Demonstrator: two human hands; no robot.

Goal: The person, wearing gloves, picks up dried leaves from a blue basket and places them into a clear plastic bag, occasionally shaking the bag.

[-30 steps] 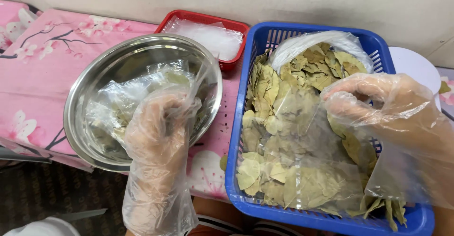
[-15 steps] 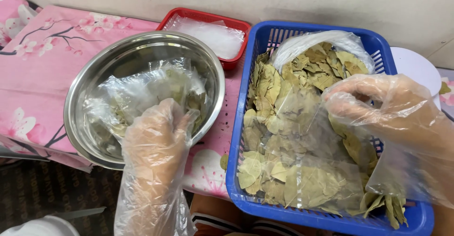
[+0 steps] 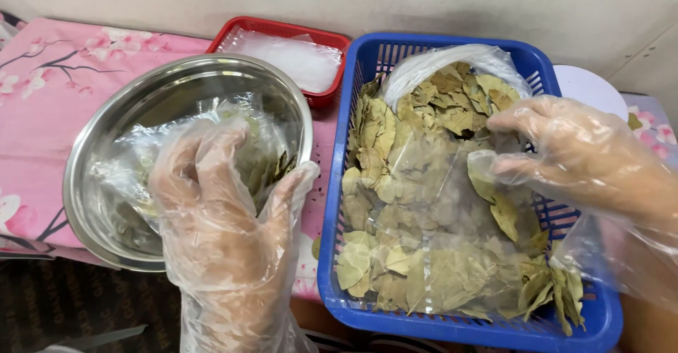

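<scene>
1. Left hand (image 3: 212, 204), gloved, fingers spread, resting over clear bags (image 3: 141, 162) in the silver bowl (image 3: 92, 155).
2. Right hand (image 3: 565, 148), gloved, pinching a clear bag (image 3: 431, 176) on dry leaves (image 3: 395, 261) inside the blue basket (image 3: 600, 318).
3. Red tray (image 3: 282, 31) behind.

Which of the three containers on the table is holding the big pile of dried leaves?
The blue basket on the right, under the right hand. The steel bowl holds clear plastic bags; the red basket is smaller.
</scene>
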